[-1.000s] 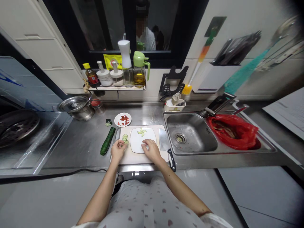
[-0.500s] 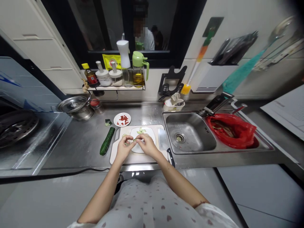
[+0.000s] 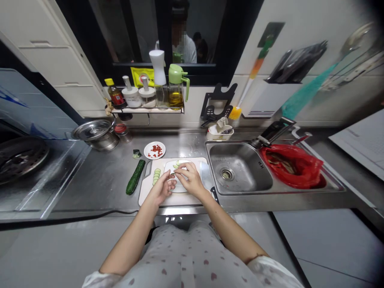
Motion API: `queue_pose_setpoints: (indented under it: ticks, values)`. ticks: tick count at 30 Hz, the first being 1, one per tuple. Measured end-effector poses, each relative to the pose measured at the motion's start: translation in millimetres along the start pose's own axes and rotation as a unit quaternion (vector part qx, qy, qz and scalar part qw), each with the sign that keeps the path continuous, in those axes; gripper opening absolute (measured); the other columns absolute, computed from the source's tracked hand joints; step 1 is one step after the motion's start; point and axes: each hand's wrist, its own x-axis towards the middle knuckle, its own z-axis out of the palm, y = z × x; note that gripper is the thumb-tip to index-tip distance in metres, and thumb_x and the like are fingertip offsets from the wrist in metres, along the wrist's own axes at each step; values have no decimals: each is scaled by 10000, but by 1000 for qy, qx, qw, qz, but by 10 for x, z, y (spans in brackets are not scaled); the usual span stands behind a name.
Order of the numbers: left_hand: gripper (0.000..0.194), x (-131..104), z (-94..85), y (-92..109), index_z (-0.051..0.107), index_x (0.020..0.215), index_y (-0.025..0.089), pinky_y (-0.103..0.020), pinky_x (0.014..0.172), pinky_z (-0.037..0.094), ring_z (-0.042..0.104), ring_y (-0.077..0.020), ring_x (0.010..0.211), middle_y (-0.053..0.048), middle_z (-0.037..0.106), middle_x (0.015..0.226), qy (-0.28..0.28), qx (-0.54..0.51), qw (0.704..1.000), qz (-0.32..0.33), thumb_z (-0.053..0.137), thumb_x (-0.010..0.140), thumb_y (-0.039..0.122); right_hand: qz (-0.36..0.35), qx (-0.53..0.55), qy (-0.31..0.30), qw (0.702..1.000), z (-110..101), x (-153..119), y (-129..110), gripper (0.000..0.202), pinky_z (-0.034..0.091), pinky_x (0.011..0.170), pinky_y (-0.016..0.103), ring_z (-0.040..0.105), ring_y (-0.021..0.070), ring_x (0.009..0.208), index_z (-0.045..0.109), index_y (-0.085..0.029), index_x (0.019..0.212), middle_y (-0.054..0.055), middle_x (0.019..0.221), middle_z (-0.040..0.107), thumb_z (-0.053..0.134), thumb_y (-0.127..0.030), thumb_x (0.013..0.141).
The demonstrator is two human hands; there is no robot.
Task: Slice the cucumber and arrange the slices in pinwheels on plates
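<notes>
Both hands meet over a white plate (image 3: 179,189) on the pale cutting board (image 3: 147,192). My right hand (image 3: 189,179) pinches a small green piece, probably cucumber, at its fingertips. My left hand (image 3: 163,187) has its palm turned up and fingers loosely curled, its thumb and index finger close to that same piece; whether they grip it is too small to tell. Pale green slices (image 3: 177,164) lie at the plate's back. A row of cucumber slices (image 3: 156,176) rests on the board left of the plate. A knife (image 3: 205,174) lies at the board's right side.
A whole cucumber (image 3: 135,177) lies left of the board. Behind is a small plate of red pieces (image 3: 155,150). To the right are the sink (image 3: 240,168) and a red bag (image 3: 300,176). A lidded pot (image 3: 100,138) stands back left, below a condiment shelf (image 3: 144,110).
My left hand has turned palm up and opened somewhat, uncovering the row of slices. My right hand has moved slightly to the right and up, its fingers still pinched.
</notes>
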Motion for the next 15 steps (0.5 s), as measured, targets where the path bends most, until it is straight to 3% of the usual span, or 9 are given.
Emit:
queue_pose_setpoints:
  ticks: [3, 7, 15]
  values:
    - [369, 4, 20, 25, 593, 855, 210, -175, 407, 314, 532, -91, 502, 10, 603, 657, -27, -27, 999, -18, 681, 739, 549, -29, -23, -20, 999, -44, 22, 13, 172, 441, 899, 386, 503, 224, 1050, 719, -261, 998, 74, 1043, 607, 566, -268, 921]
    - [287, 27, 12, 38, 594, 860, 204, -167, 420, 346, 542, -77, 511, 27, 618, 681, -6, -34, 999, -2, 745, 703, 391, -39, -47, -53, 997, -117, 40, 49, 175, 437, 896, 390, 504, 222, 1041, 715, -265, 1002, 73, 1051, 606, 557, -273, 927]
    - [371, 59, 23, 32, 583, 849, 185, -138, 449, 346, 551, -53, 572, 16, 646, 773, 41, 29, 994, 98, 813, 578, 293, -28, -41, -49, 998, -127, -10, 89, 152, 443, 893, 389, 509, 225, 1031, 701, -253, 984, 76, 1035, 613, 566, -270, 917]
